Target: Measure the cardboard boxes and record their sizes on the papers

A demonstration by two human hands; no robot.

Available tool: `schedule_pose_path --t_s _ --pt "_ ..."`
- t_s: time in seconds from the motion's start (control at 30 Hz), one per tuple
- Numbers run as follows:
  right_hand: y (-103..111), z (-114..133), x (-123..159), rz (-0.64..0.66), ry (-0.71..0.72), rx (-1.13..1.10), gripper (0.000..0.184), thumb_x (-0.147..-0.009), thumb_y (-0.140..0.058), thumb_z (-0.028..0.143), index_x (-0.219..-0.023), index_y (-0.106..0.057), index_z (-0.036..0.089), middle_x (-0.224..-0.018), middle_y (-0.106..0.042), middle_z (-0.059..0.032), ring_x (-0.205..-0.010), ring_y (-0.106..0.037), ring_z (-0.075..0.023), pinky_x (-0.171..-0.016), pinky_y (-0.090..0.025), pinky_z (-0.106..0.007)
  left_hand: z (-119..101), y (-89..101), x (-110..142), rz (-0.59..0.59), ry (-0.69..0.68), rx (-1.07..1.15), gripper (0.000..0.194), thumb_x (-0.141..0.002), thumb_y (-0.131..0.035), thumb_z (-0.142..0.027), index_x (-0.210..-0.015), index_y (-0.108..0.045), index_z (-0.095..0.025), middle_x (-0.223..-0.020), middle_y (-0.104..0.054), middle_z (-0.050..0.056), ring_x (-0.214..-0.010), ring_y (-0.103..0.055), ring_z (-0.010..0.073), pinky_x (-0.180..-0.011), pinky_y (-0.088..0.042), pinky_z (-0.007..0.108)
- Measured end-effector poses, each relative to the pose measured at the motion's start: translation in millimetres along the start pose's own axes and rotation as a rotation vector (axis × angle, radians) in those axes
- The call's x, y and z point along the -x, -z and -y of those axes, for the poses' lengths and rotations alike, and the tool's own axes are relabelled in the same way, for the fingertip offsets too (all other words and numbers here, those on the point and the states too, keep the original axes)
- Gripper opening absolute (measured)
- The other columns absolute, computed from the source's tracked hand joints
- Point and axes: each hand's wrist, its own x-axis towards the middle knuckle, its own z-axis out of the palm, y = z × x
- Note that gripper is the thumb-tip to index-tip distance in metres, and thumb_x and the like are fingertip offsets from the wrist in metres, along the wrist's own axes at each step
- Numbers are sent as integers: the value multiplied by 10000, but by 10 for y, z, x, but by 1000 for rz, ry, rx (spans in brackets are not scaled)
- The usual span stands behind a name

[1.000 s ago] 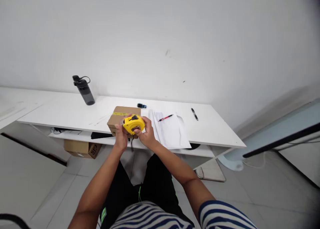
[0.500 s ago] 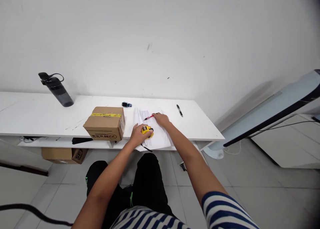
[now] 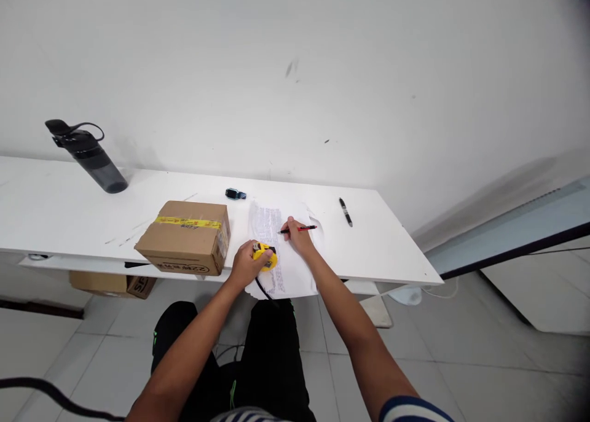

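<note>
My left hand (image 3: 246, 267) is closed around a yellow tape measure (image 3: 266, 259) with a black wrist strap hanging from it, over the lower left of a sheet of paper. In my right hand (image 3: 297, 235) is a red and black pen (image 3: 307, 228), its tip pointing left at the sheet. Handwritten-looking lines cover the left part of the paper (image 3: 297, 277), which overhangs the front edge of the white table. To the left of the paper stands a taped cardboard box (image 3: 184, 234).
A dark watch (image 3: 235, 194) lies behind the box, and a black pen (image 3: 345, 212) lies right of the paper. A dark water bottle (image 3: 94, 161) stands at the left on the white table (image 3: 369, 244). Another cardboard box (image 3: 110, 282) sits below the tabletop.
My right hand has picked up the red and black pen from the paper and turned it into a writing grip. The left hand still holds the tape measure. The view has shifted slightly.
</note>
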Motion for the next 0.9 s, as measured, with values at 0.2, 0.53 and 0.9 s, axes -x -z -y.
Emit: schedule_pose_path --t_s 0.2,0.53,0.9 --pt "-1 57 1 -83 -34 75 383 -820 -532 521 -588 -518 217 -552 -501 21 -639 -479 -158 -634 -370 -285 -2 5 -1 36 28 1 336 -820 -602 -526 -821 -586 -190 -764 -599 3 -702 -572 154 -634 -452 261" --pt "-1 92 36 -68 -69 25 342 -788 -535 461 -555 -489 215 -564 -496 24 -626 -451 -146 -637 -368 -284 9 9 1 32 27 28 350 -816 -612 -536 -795 -571 -189 -755 -591 2 -700 -566 148 -635 -450 253" --pt "3 100 52 -69 -50 15 336 -797 -526 454 -562 -506 215 -558 -480 28 -618 -458 -148 -627 -366 -287 80 -13 -3 30 32 74 343 -810 -622 -533 -797 -560 -196 -747 -587 -6 -693 -561 139 -624 -454 239"
